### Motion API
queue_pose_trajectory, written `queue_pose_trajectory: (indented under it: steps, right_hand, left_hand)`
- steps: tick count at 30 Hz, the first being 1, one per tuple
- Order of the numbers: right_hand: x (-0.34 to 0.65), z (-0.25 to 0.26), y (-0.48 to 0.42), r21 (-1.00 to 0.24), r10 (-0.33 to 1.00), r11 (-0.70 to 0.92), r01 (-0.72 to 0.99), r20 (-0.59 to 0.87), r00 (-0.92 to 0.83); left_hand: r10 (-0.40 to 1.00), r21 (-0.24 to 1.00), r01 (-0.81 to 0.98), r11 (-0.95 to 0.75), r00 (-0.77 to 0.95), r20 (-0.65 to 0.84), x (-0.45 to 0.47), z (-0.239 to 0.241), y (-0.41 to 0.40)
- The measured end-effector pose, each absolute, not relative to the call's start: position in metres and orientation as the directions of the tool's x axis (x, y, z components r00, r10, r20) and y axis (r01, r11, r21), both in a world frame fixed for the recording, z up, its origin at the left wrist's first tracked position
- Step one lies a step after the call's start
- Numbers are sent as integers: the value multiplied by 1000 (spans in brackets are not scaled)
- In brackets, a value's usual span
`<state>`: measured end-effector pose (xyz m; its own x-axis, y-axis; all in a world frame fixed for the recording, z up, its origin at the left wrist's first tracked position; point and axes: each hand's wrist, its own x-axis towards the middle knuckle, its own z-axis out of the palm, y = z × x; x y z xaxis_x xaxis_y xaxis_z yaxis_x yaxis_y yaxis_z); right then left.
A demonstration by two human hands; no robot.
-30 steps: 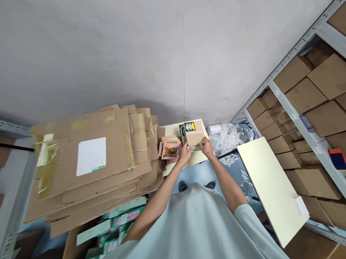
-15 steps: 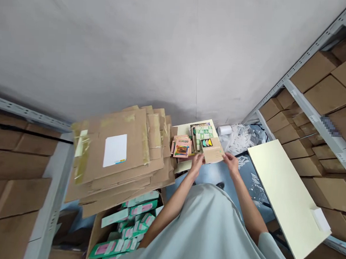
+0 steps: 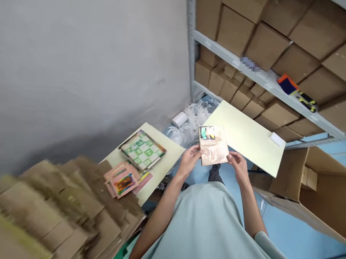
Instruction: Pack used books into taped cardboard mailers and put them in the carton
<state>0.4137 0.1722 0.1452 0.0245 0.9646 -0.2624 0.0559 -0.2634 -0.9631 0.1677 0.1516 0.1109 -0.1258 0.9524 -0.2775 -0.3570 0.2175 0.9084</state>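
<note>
Between my two hands is a flat, tan, square packet [image 3: 214,151] with a shiny, plastic-like surface and a black, green and yellow picture near its top. My left hand [image 3: 189,159] pinches its lower left edge. At the lower right corner, my right hand [image 3: 237,164] grips it with thumb and fingers. The packet is held up in front of a cream tabletop [image 3: 248,135]. Left of my hands, a stack of books with a green-and-white cover [image 3: 143,150] lies on another cream table [image 3: 172,148]. Pink cards [image 3: 122,179] with a colourful picture lie beside that stack.
Flattened cardboard [image 3: 70,213] is piled at the lower left. A white roll [image 3: 179,119] sits by white plastic scraps [image 3: 198,111] near the wall. Shelves of cartons [image 3: 270,45] stand at the right. An open carton [image 3: 317,191] is at the lower right; a small white box [image 3: 277,139] rests on the right table.
My view has swung to the right, bringing the open carton into sight. The packet has moved away from the books toward the right table, still in both hands.
</note>
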Motion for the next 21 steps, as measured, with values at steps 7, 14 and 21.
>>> queue_pose_trajectory:
  steps: [7,14,21]
  right_hand:
    - [487,140,253,-972,973,-221,-73,-225,43]
    - [571,138,317,-965,966,-253,-68,-256,44]
    - [617,133,361,-953,952,-286,-102,-295,85]
  left_hand:
    - [969,956,-171,240,-20,-247,237,140,241]
    - [963,956,-123,265,-13,-268,325,127,327]
    - [952,946,-113,304,67,-298,366,131,378]
